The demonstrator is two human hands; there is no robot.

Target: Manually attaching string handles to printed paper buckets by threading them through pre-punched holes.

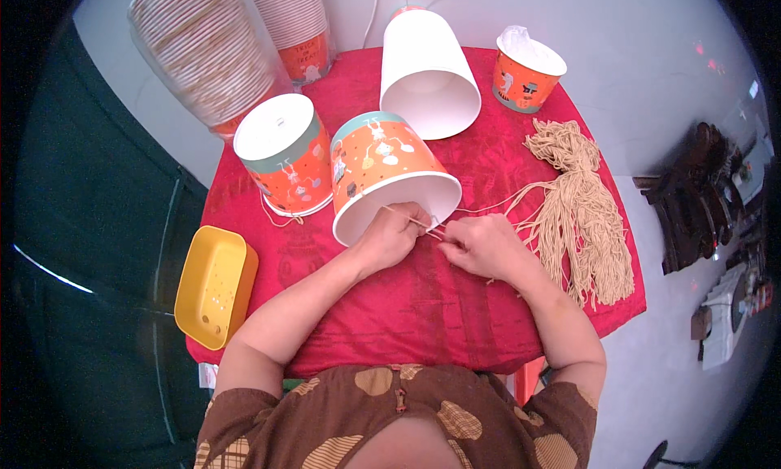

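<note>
An orange paper bucket (396, 153) with a teal band and cartoon figures lies tipped on its side, its white mouth facing me. At the right of its rim, my left hand (396, 237) is closed, its fingertips pinching a thin beige string (480, 209). Just right of it, my right hand (488, 247) is closed on the string too, with the strands crossing between both hands. A large bundle of beige strings (582, 217) spreads over the table's right side. Whether the string passes through a hole in the rim is too small to tell.
Upside down at left stands another orange bucket (293, 164) with string at its rim. A yellow tub (215, 286) holds small pieces. Behind are stacked buckets (199, 46), a white-mouthed bucket on its side (427, 58) and an upright bucket (525, 78), all on a red cloth (366, 322).
</note>
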